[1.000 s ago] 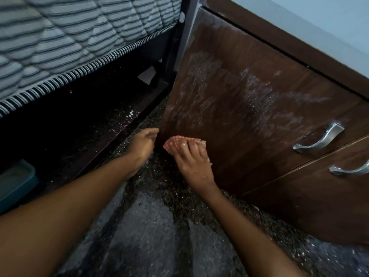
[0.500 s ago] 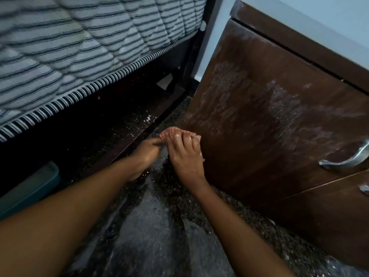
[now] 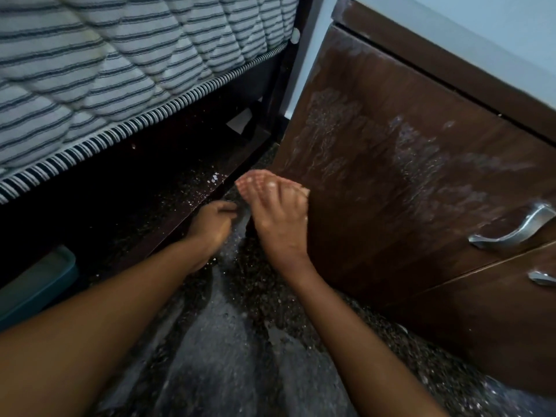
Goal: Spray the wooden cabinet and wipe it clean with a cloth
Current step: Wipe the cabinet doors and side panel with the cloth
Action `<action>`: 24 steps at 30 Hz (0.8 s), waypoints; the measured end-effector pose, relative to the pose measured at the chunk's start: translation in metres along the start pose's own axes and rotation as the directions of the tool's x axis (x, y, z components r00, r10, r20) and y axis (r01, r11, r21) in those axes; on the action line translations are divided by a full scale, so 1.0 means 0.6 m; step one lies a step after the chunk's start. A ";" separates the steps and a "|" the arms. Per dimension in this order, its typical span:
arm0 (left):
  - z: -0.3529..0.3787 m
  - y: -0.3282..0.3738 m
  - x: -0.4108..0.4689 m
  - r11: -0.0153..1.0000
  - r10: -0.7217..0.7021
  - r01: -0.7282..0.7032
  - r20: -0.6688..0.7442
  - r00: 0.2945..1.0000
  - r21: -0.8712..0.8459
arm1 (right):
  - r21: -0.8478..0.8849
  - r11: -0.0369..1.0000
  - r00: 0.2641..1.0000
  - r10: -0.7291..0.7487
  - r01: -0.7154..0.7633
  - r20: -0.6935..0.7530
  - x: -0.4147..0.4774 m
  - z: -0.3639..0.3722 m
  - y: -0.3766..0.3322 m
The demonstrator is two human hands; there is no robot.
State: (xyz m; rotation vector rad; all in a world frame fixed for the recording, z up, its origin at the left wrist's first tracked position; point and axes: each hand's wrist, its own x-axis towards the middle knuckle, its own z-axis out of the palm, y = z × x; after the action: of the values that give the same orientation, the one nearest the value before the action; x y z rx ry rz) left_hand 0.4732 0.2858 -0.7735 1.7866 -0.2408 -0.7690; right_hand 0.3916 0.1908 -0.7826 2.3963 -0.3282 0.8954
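I note a dark speckled floor [image 3: 216, 341] nearest me, in front of the cabinet [image 3: 406, 206]. Well left of the cabinet, a teal bin [image 3: 39, 284] sits under the bed frame [image 3: 180, 188]; its contents are hidden from me.

The left hand [image 3: 212, 224] is low, just left of the cabinet's bottom left corner, with its fingers curled. Its palm faces away, so I cannot tell whether its grip holds anything.

The right hand [image 3: 279, 218] is at that same corner, its grip closed over a pink cloth [image 3: 255, 182], which it presses against the cabinet's lower left edge.

Whitish spray residue [image 3: 346, 139] streaks the upper drawer front. Both drawers are closed, so I see nothing inside them. The upper handle [image 3: 511, 230] and lower handle [image 3: 541, 278] are at the cabinet's right.

A striped mattress [image 3: 120, 55] lies beyond, left of the cabinet.
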 end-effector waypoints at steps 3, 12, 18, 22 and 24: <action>0.010 -0.002 0.000 0.999 0.017 -0.017 -0.018 1.000 0.027 | 0.010 0.995 0.988 -0.104 0.104 0.116 -0.038 0.015 -0.001; 0.028 0.004 -0.002 0.999 0.029 -0.030 0.065 0.997 0.013 | 0.063 0.939 0.940 0.340 -0.337 -0.039 -0.040 -0.030 0.038; 0.041 0.000 -0.004 0.993 0.118 -0.117 0.034 0.992 -0.012 | 0.001 0.996 0.993 0.091 -0.092 -0.070 0.033 -0.011 0.008; 0.043 -0.002 0.004 0.994 0.088 -0.086 0.037 0.995 -0.071 | 0.000 0.999 0.999 -0.041 0.041 0.015 -0.032 -0.005 0.025; 0.040 -0.002 0.004 0.995 0.069 -0.063 0.064 0.996 -0.080 | 0.029 0.997 0.996 0.075 -0.076 0.039 -0.062 -0.011 0.041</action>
State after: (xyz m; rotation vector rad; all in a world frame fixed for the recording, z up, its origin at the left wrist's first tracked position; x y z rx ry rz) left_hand 0.4603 0.2663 -0.7793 1.6733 -0.3086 -0.7812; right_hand 0.3502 0.1759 -0.7929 2.4451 -0.4251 0.8954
